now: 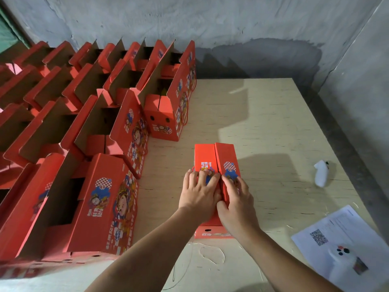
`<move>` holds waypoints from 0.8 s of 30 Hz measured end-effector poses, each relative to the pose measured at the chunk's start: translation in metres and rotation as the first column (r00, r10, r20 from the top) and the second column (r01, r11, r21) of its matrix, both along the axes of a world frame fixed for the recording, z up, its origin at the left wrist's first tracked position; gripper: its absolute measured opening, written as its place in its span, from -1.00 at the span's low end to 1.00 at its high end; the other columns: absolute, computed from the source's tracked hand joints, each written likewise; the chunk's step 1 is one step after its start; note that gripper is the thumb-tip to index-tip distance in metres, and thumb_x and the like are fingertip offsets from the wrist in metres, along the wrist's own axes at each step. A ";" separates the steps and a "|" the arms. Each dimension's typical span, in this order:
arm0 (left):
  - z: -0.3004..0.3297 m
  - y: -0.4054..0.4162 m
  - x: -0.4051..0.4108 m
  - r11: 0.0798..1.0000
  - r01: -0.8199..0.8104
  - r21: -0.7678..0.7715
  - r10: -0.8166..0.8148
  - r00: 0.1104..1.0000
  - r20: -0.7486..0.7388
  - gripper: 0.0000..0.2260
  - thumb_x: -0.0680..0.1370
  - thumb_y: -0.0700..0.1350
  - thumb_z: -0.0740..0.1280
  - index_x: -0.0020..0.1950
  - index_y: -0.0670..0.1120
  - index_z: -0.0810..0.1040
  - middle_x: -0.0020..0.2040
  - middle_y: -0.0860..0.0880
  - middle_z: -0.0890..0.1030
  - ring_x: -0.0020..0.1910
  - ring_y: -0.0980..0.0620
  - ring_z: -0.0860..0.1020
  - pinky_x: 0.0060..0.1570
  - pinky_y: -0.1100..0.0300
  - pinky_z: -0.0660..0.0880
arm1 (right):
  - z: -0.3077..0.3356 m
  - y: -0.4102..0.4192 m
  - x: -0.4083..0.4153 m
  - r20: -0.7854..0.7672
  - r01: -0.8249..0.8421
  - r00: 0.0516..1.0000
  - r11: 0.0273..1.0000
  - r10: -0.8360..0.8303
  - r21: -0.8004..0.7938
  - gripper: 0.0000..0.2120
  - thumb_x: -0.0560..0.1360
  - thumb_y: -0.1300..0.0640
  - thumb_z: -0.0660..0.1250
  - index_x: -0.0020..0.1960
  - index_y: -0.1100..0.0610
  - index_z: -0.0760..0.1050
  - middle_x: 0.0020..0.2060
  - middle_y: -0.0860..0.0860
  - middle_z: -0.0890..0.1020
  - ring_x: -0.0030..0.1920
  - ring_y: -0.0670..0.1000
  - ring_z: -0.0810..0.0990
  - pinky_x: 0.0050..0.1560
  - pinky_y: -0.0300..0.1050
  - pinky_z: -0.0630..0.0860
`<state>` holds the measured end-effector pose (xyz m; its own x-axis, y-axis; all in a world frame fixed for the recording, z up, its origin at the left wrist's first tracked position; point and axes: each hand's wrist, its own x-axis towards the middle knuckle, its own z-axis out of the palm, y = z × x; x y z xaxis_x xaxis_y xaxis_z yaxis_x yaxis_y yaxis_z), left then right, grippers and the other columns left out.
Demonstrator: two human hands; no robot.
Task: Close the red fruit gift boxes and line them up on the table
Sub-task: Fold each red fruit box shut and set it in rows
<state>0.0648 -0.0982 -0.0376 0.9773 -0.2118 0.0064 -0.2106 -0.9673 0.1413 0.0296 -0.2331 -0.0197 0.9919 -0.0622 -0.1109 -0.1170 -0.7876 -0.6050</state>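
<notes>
The top flaps of the red box (214,163) at table (263,123) centre are pressed flat by spread left hand (199,193) and right hand (236,201); flaps could spring open if released unlocked.

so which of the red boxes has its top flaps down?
The lone red box mid-table, under both hands: left hand and right hand press its two top flaps together. The open boxes massed at left have flaps standing up.
</notes>
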 end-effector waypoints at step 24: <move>-0.012 0.014 -0.005 0.999 0.001 -0.046 0.004 0.996 0.092 -0.53 0.62 0.15 0.10 0.52 0.09 0.31 0.48 0.02 0.40 0.20 -0.21 0.43 0.25 -0.06 0.42 | -0.010 0.018 -0.003 -0.023 0.000 1.000 0.961 -0.006 -0.276 -0.38 0.63 -0.07 0.12 0.61 -0.29 -0.05 0.62 -0.04 -0.04 0.47 0.16 0.20 0.33 0.16 0.43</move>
